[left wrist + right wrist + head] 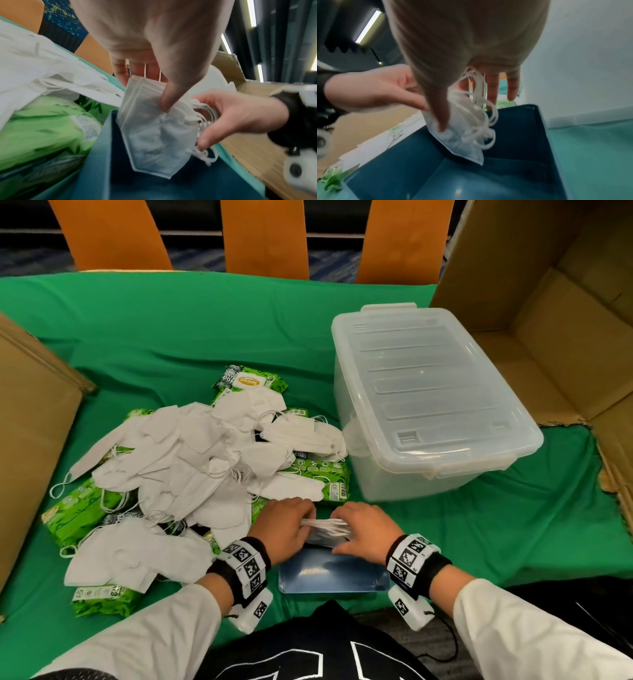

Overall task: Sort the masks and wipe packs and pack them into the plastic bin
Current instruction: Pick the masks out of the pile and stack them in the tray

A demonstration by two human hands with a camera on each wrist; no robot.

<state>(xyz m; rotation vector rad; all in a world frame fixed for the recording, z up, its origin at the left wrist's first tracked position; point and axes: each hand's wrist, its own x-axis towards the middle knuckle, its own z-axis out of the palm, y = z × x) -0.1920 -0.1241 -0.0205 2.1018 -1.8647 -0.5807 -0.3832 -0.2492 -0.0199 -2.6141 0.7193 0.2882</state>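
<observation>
White folded face masks in a thin stack (pixel 324 529) are pinched upright between the person's left hand (pixel 286 528) and right hand (pixel 364 531) — thumbs and fingers curled on either end — with the lower edge of the stack dipping into a small dark-blue plastic tray (pixel 334 575). Left of that tray lies a loose heap of white masks (pixel 191 460) over green wipe packs (pixel 78 510) on the green cloth (pixel 171 330), while beyond the tray to its right stands the clear plastic bin (pixel 431 405) — lid on.
</observation>
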